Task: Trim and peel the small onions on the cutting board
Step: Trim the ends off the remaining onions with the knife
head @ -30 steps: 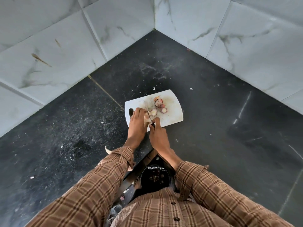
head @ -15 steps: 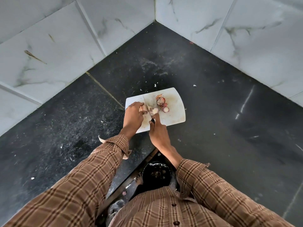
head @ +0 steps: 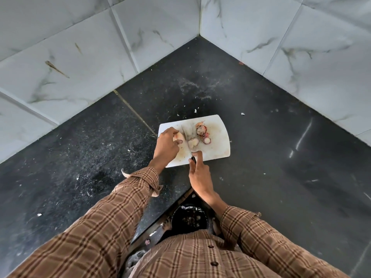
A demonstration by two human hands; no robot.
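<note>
Knife (head: pixel 186 140) in right hand (head: pixel 197 173); left hand (head: pixel 166 146) grips onion (head: pixel 178 137); no writing.

Both arms reach forward, left hand (head: pixel 165 147) curled in a grip, right hand (head: pixel 199 173) in a closed grip.

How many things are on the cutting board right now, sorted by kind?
Onion pieces: 4, namely the piece in the left hand's grip, the pale piece by the blade, the purple-skinned onion and the small cut piece
Knife: 1
Total: 5
</note>
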